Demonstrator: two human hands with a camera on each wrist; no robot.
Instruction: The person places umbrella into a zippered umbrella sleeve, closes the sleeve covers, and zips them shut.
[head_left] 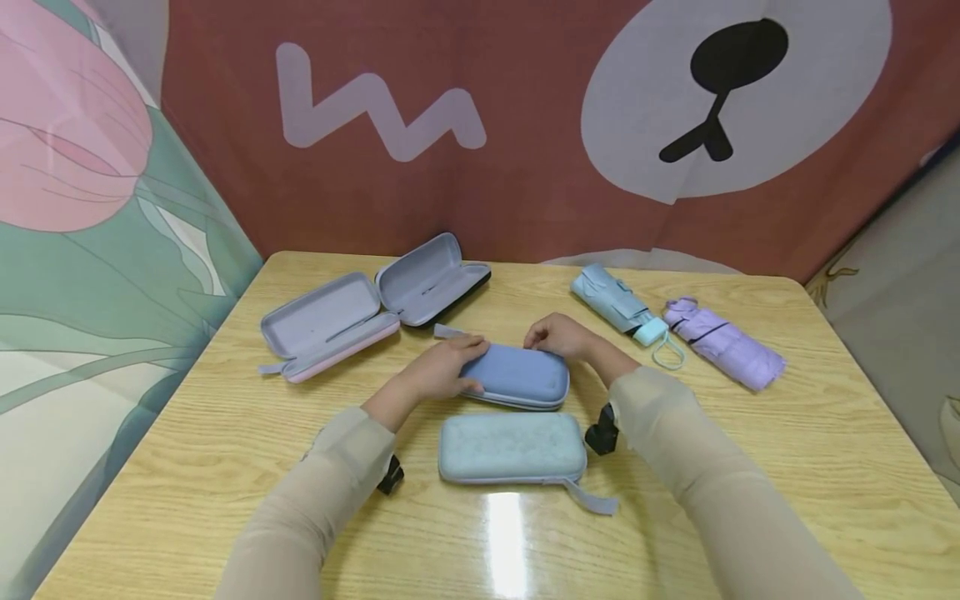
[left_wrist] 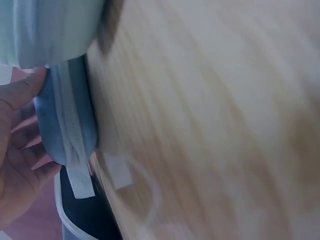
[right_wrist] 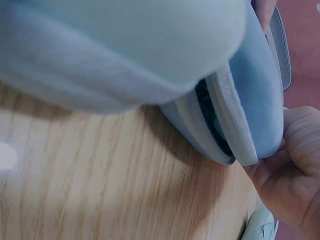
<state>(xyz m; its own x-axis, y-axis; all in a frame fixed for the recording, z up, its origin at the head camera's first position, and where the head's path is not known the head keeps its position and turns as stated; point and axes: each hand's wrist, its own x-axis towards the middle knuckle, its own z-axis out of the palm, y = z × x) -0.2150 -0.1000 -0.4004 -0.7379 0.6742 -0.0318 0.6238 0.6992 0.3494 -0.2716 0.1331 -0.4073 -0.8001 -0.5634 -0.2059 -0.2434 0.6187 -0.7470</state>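
A blue hard-shell zip case (head_left: 521,372) lies lengthwise across the middle of the table. My left hand (head_left: 448,367) grips its left end, thumb on the near side and fingers over the top. At the far right corner, my right hand (head_left: 558,335) has its fingers curled against the case edge; what they pinch there is hidden. The right wrist view shows the zip parted around the right end, with a dark gap (right_wrist: 212,120) between lid and base. Closer to me sits a shut pale green zip case (head_left: 512,448), its grey strap (head_left: 591,498) trailing right.
Two zip cases stand open at the back left, a pink one (head_left: 341,354) and a black one (head_left: 442,287), both grey-lined. At the back right lie a folded light blue umbrella (head_left: 611,298) and a folded purple umbrella (head_left: 726,343). A printed cloth (head_left: 525,200) hangs behind the table.
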